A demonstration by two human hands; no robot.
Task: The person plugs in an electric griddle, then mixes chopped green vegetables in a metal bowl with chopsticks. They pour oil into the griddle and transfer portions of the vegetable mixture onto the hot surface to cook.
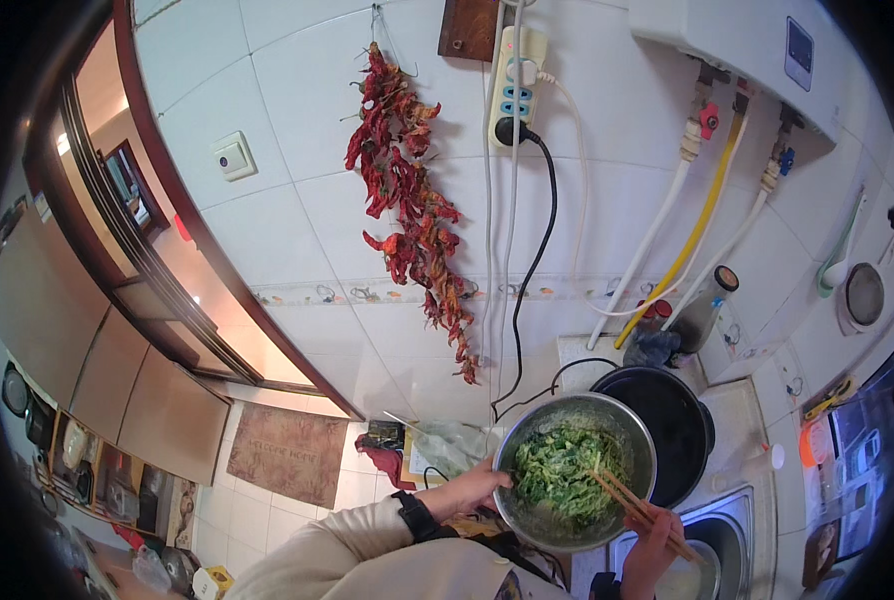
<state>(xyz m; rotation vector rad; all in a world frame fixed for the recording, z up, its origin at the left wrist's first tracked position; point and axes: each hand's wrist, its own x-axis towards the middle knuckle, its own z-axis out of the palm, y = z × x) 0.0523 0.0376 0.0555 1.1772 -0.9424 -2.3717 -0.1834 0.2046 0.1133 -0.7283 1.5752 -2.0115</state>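
My left hand (482, 485) grips the left rim of a steel bowl (517, 515) at the lower middle. The bowl is full of chopped leafy greens (557, 470), with pale flecks through them. My right hand (652, 545) is closed on wooden chopsticks (622, 500), whose tips reach into the greens on the bowl's right side. Behind the bowl, partly hidden by it, sits a large black pot (677, 415). Below and right of the bowl, a steel sink (737, 525) holds a metal basin, partly covered by my right hand and the chopsticks.
Dried red chillies (407, 230) hang on the tiled wall beside a power strip (517, 90) with cables. A wall-mounted heater (727, 60) has pipes running down to the corner, where bottles (707, 310) stand. At left are a doorway, a mat (282, 455) and cluttered shelves.
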